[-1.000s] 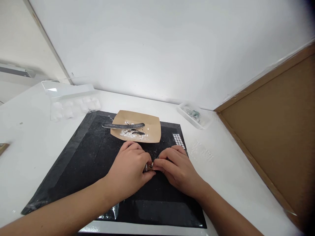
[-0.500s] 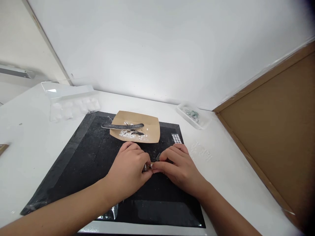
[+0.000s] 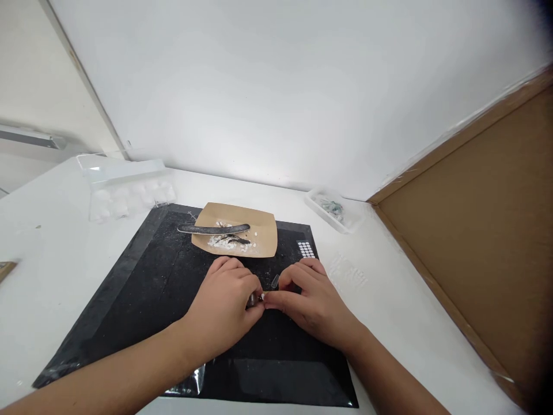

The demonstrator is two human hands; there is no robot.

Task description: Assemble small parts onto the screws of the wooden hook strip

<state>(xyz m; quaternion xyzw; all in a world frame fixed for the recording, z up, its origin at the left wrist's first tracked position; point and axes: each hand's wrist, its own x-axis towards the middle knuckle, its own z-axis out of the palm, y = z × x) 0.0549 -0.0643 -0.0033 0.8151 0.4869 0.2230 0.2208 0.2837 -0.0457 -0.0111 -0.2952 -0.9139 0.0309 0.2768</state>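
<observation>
Centrally on the black mat (image 3: pixel 142 300), the left hand (image 3: pixel 224 311) and right hand (image 3: pixel 313 305) are meeting fingertip to fingertip, jointly pinching a small metallic piece (image 3: pixel 256 298), apparently for steadiness, while a clear tip (image 3: pixel 275 281) is projecting above the right fingers (image 3: pixel 289 282), near the brown tray (image 3: pixel 263 242) at the mat's far edge.

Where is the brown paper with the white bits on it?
In the head view the brown paper lies at the far edge of the black mat, just beyond the left hand and right hand, with a dark nail file resting on it.
</observation>
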